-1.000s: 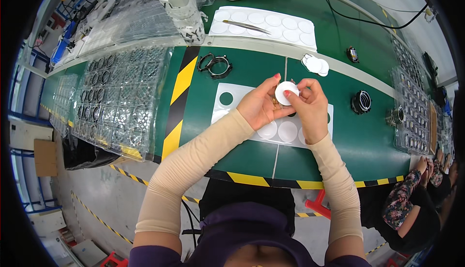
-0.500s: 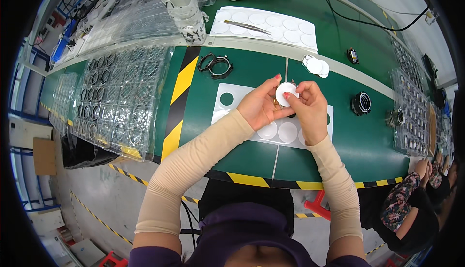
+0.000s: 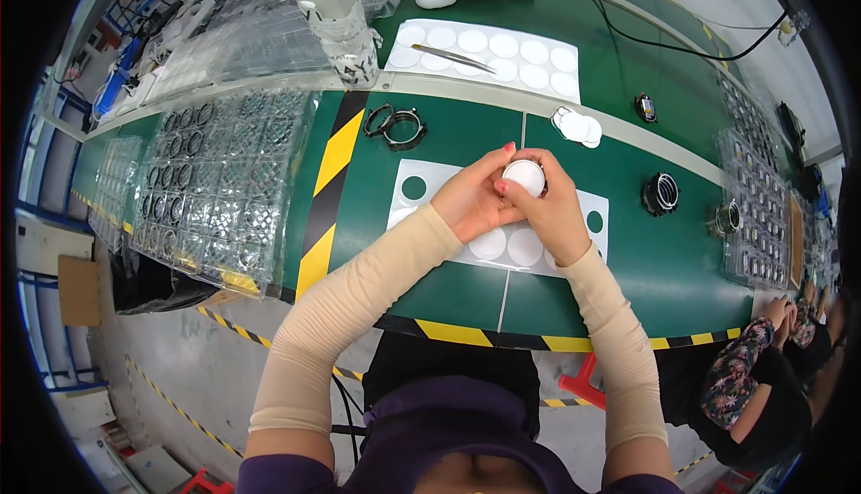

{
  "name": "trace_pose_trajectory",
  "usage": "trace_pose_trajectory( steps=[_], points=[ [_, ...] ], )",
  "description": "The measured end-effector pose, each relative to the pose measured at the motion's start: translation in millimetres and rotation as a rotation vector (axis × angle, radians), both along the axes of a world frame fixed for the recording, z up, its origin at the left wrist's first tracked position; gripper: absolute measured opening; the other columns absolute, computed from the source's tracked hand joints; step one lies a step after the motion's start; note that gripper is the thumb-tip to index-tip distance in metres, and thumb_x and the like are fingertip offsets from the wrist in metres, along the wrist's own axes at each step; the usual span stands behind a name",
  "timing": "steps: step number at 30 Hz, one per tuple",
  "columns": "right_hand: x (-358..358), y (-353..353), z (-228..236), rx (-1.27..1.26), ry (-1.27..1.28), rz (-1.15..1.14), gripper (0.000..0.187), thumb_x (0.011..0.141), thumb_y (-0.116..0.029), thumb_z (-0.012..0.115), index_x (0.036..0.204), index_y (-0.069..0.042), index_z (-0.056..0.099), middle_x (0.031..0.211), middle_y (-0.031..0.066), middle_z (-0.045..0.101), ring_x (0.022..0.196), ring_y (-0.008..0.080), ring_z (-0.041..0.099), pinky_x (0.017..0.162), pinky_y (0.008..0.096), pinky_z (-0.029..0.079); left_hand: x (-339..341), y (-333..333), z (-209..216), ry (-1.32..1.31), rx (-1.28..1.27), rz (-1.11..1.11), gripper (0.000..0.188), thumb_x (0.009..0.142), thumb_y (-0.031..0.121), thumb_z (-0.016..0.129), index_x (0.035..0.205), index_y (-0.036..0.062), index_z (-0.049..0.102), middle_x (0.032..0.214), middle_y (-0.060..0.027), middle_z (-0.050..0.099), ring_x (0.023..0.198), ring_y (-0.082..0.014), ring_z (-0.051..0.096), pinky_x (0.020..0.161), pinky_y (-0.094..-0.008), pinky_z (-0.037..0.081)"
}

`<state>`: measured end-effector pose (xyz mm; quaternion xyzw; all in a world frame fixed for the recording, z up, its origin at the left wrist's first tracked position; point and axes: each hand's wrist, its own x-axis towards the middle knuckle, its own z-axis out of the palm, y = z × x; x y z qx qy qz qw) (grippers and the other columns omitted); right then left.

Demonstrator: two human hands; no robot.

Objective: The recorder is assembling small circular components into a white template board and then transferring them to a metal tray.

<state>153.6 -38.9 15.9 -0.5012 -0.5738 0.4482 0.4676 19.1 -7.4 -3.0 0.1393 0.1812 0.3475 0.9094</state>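
Observation:
Both hands meet over the middle of the bench around a small round part [image 3: 524, 176], its face covered by a white disc and a thin rim showing around it. My left hand [image 3: 471, 198] cups the part from the left, fingers curled under it. From the right, my right hand [image 3: 554, 212] grips its edge, the thumb pressed against the lower side of the white face. Beneath the hands lies a white sheet of round stickers [image 3: 439, 173], with holes at both ends where the green bench shows through. The part's underside is hidden by my fingers.
Black rings [image 3: 404, 129] lie at the back left, and loose white discs [image 3: 578, 127] behind my hands. Tweezers [image 3: 453, 57] rest on another sticker sheet [image 3: 570, 91]. Black ring parts [image 3: 661, 194] stand right. Clear trays [image 3: 238, 180] flank the bench; a co-worker's patterned sleeve [image 3: 731, 377] shows right.
The white disc now sits inside the part's rim, where before it was tilted under my right thumb. My right fingers have wrapped further around the part's edge.

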Motion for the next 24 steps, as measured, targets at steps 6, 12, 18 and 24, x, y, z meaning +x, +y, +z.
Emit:
trace_pose_trajectory(
  steps=[6,12,18,24],
  points=[
    [12.1,1.0,-1.2,-0.178,0.271,-0.057,0.020,0.079,-0.014,0.064,0.092,-0.001,0.057,0.079,0.0036,0.057,0.071,0.0078,0.053,0.061,0.0197,0.043,4.7,-4.6,12.5,-0.015,0.008,0.006,0.026,0.090,0.028,0.049,0.104,0.0059,0.048,0.104,-0.0103,0.054,0.101,-0.0232,0.055,0.090,-0.0409,0.046],
    [5.4,-0.5,-3.0,-0.063,0.029,-0.030,0.022,0.078,-0.012,0.063,0.096,-0.001,0.055,0.084,0.0043,0.057,0.073,0.0088,0.053,0.063,0.0209,0.044,3.2,-3.8,2.6,-0.003,0.002,-0.004,0.028,0.089,0.027,0.051,0.107,0.0048,0.047,0.108,-0.0126,0.053,0.102,-0.0231,0.055,0.089,-0.0404,0.046],
    [8.6,-4.1,-0.1,-0.067,0.163,0.039,0.038,0.076,0.000,0.058,0.112,-0.003,0.046,0.100,0.0054,0.053,0.081,0.0092,0.053,0.071,0.0215,0.045,2.5,1.1,2.7,-0.012,0.083,-0.009,0.031,0.089,0.030,0.050,0.107,0.0047,0.046,0.106,-0.0117,0.053,0.097,-0.0220,0.056,0.086,-0.0380,0.048],
    [9.1,-5.3,-0.6,-0.044,0.225,-0.019,0.044,0.075,0.006,0.053,0.117,-0.002,0.043,0.107,0.0057,0.051,0.091,0.0118,0.053,0.077,0.0227,0.044,1.9,2.6,4.6,-0.002,0.043,0.057,0.032,0.089,0.031,0.050,0.107,0.0045,0.042,0.107,-0.0123,0.051,0.098,-0.0249,0.056,0.087,-0.0389,0.048]
  ],
)
